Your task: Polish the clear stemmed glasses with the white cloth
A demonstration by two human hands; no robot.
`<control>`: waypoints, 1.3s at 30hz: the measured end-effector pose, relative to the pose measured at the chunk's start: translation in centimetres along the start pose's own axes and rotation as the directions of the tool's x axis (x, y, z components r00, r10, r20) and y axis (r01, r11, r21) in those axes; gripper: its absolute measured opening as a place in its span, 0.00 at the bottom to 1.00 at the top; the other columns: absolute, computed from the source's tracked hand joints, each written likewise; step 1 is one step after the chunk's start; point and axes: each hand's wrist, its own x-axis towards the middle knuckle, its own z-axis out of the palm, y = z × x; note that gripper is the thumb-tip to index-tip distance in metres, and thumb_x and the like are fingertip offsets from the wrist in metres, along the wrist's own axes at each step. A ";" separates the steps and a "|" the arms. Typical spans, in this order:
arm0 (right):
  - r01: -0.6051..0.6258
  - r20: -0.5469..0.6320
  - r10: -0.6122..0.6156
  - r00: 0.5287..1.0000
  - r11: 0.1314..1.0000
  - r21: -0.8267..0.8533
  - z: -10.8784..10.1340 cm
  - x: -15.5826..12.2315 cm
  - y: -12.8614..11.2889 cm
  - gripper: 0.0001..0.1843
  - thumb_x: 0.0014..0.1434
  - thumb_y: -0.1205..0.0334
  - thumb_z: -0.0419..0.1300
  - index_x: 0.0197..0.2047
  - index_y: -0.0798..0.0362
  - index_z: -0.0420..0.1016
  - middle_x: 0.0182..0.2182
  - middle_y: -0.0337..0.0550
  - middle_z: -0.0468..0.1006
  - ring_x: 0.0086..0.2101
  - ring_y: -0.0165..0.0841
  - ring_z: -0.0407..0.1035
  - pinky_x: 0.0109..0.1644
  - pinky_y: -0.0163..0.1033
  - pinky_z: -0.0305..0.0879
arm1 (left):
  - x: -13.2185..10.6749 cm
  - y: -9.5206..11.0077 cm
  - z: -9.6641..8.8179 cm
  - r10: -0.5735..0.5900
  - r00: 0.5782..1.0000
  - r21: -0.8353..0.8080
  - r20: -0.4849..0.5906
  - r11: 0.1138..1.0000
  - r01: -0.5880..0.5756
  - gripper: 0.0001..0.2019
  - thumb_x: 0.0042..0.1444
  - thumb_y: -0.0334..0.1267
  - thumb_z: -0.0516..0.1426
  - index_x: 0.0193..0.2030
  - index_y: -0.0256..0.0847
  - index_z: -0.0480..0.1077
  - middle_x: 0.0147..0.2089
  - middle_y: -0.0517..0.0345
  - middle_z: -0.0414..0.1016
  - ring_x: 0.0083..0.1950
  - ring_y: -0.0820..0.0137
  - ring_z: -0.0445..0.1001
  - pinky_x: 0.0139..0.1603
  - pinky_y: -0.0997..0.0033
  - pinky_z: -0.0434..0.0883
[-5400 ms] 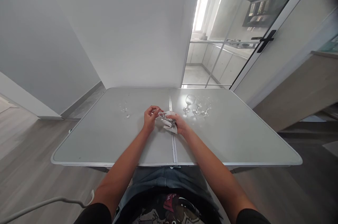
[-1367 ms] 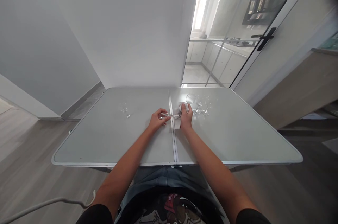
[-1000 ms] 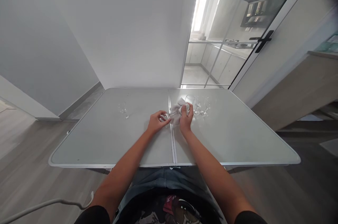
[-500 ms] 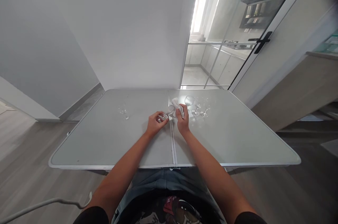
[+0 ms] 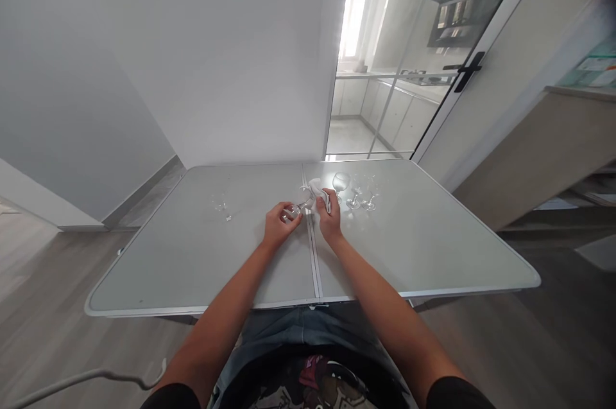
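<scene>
My left hand (image 5: 280, 224) is closed around the bowl of a clear wine glass (image 5: 293, 209), which lies tilted with its stem pointing up and to the right. A white cloth (image 5: 317, 191) is gripped in my right hand (image 5: 330, 216), bunched against the foot end of that glass. Just right of the cloth stands another stemmed glass (image 5: 341, 182). Two more stemmed glasses, one nearer (image 5: 353, 201) and one at the right (image 5: 369, 203), stand beside it. Off to the left on the table is a faint clear glass (image 5: 220, 205).
The pale folding table (image 5: 183, 261) has a metal seam down its middle. A small whitish piece (image 5: 228, 218) lies near the left glass. Behind are a white wall (image 5: 240, 62) and a glass door with a black handle (image 5: 469, 72). A grey cable (image 5: 96, 374) hangs at lower left.
The view has shifted slightly. The cloth has moved a little against the foot end of the glass, and my hands keep their hold on glass and cloth.
</scene>
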 end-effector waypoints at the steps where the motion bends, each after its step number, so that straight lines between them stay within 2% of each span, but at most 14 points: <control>1: -0.017 -0.017 0.017 1.000 1.000 0.009 0.0 0.1 0.0 0.14 0.66 0.47 0.55 0.47 0.47 0.69 0.37 0.38 0.71 0.38 0.34 0.64 0.45 0.38 0.62 | 0.0 0.0 0.0 0.014 1.000 0.016 0.011 1.000 -0.014 0.17 0.51 0.49 0.66 0.43 0.43 0.74 0.38 0.57 0.79 0.28 0.72 0.75 0.27 0.73 0.68; 3: -0.042 -0.025 0.042 0.999 0.999 0.022 0.0 0.1 -0.1 0.14 0.66 0.46 0.55 0.46 0.47 0.69 0.36 0.39 0.70 0.38 0.34 0.63 0.45 0.38 0.62 | 0.1 -0.2 0.0 0.019 1.000 0.044 0.004 0.999 -0.019 0.16 0.52 0.49 0.66 0.43 0.44 0.74 0.38 0.57 0.79 0.28 0.72 0.76 0.28 0.73 0.69; 8: -0.014 0.052 0.013 0.999 1.000 0.014 0.0 -0.2 0.0 0.15 0.65 0.46 0.55 0.45 0.47 0.70 0.36 0.39 0.69 0.37 0.34 0.63 0.45 0.38 0.63 | 0.4 -0.8 -0.4 -0.004 0.997 0.125 -0.078 0.992 0.013 0.16 0.53 0.49 0.65 0.44 0.44 0.73 0.39 0.57 0.79 0.28 0.71 0.77 0.30 0.71 0.71; 15: -0.067 -0.019 0.068 0.997 0.997 0.041 0.2 0.2 0.1 0.18 0.65 0.42 0.55 0.46 0.45 0.71 0.37 0.39 0.72 0.39 0.35 0.66 0.47 0.38 0.64 | 0.1 -0.6 -0.3 0.114 0.994 0.183 0.002 0.977 -0.112 0.16 0.53 0.48 0.65 0.46 0.45 0.73 0.41 0.56 0.80 0.30 0.70 0.77 0.31 0.71 0.71; 17: -0.062 -0.001 0.062 0.998 0.997 0.049 0.4 0.3 0.2 0.20 0.65 0.40 0.53 0.48 0.45 0.71 0.42 0.41 0.75 0.44 0.36 0.68 0.52 0.40 0.65 | 0.2 -0.6 -0.3 0.106 0.994 0.184 -0.028 0.978 -0.099 0.16 0.53 0.48 0.65 0.46 0.44 0.73 0.41 0.56 0.80 0.30 0.70 0.77 0.30 0.71 0.70; 20: 0.017 0.096 -0.026 0.995 0.996 0.087 0.6 0.3 0.2 0.19 0.67 0.41 0.53 0.48 0.46 0.72 0.57 0.45 0.73 0.56 0.38 0.67 0.62 0.43 0.60 | 0.5 -0.9 -0.4 0.078 0.994 0.193 -0.081 0.979 -0.061 0.16 0.54 0.47 0.65 0.46 0.44 0.73 0.40 0.56 0.79 0.29 0.70 0.77 0.29 0.71 0.69; 23: 0.058 0.139 -0.076 0.987 0.989 0.133 0.7 0.3 -0.1 0.19 0.68 0.41 0.52 0.48 0.45 0.72 0.63 0.45 0.70 0.59 0.38 0.66 0.64 0.45 0.58 | 0.5 -1.1 -0.6 0.074 0.995 0.195 -0.067 0.979 -0.060 0.17 0.53 0.48 0.65 0.46 0.44 0.72 0.41 0.56 0.79 0.30 0.70 0.77 0.29 0.71 0.69; 26: 0.036 0.084 -0.047 0.995 0.992 0.120 0.6 0.4 -0.1 0.21 0.67 0.39 0.52 0.52 0.44 0.72 0.59 0.45 0.74 0.58 0.38 0.67 0.62 0.44 0.61 | 0.2 -1.1 -0.5 0.102 0.995 0.188 0.000 0.977 -0.100 0.17 0.53 0.48 0.65 0.46 0.44 0.73 0.42 0.56 0.79 0.31 0.71 0.77 0.29 0.72 0.69; 28: -0.010 0.024 0.008 1.000 0.997 0.081 0.5 0.5 0.2 0.24 0.66 0.37 0.52 0.53 0.44 0.72 0.53 0.44 0.76 0.54 0.38 0.69 0.57 0.42 0.64 | 0.1 -1.0 -0.4 0.121 0.992 0.176 0.028 0.976 -0.125 0.17 0.52 0.48 0.65 0.46 0.44 0.73 0.41 0.56 0.79 0.31 0.71 0.77 0.29 0.73 0.68; 30: -0.073 -0.009 0.073 0.997 0.996 0.044 0.6 0.5 0.6 0.25 0.65 0.35 0.52 0.52 0.44 0.72 0.42 0.41 0.77 0.43 0.36 0.70 0.49 0.39 0.66 | 0.1 -1.0 -0.4 0.122 0.993 0.161 0.007 0.980 -0.121 0.17 0.51 0.48 0.66 0.46 0.44 0.74 0.40 0.56 0.79 0.31 0.71 0.77 0.28 0.73 0.68; 33: -0.104 0.035 0.104 0.994 0.995 -0.010 0.8 0.2 1.1 0.24 0.65 0.35 0.52 0.49 0.44 0.72 0.28 0.35 0.69 0.30 0.33 0.63 0.39 0.36 0.62 | 0.4 -1.3 -0.5 0.067 0.994 0.143 -0.081 0.988 -0.055 0.17 0.51 0.49 0.66 0.45 0.44 0.74 0.40 0.56 0.79 0.30 0.71 0.77 0.28 0.72 0.68; 36: -0.094 0.087 0.097 0.991 0.995 -0.036 1.0 -0.2 1.2 0.23 0.65 0.36 0.53 0.48 0.44 0.72 0.25 0.33 0.64 0.27 0.32 0.58 0.35 0.35 0.58 | 0.6 -1.7 -0.6 0.011 0.991 0.136 -0.133 0.991 0.007 0.17 0.52 0.50 0.65 0.45 0.44 0.74 0.40 0.57 0.79 0.29 0.71 0.77 0.29 0.72 0.69; 39: -0.083 0.064 0.085 0.994 0.996 -0.023 0.9 -0.1 1.0 0.22 0.64 0.37 0.53 0.47 0.45 0.72 0.25 0.33 0.65 0.27 0.32 0.59 0.35 0.35 0.58 | 0.5 -1.9 -0.6 0.024 0.996 0.125 -0.085 0.992 -0.013 0.18 0.52 0.50 0.65 0.46 0.43 0.73 0.40 0.56 0.79 0.30 0.71 0.77 0.28 0.73 0.69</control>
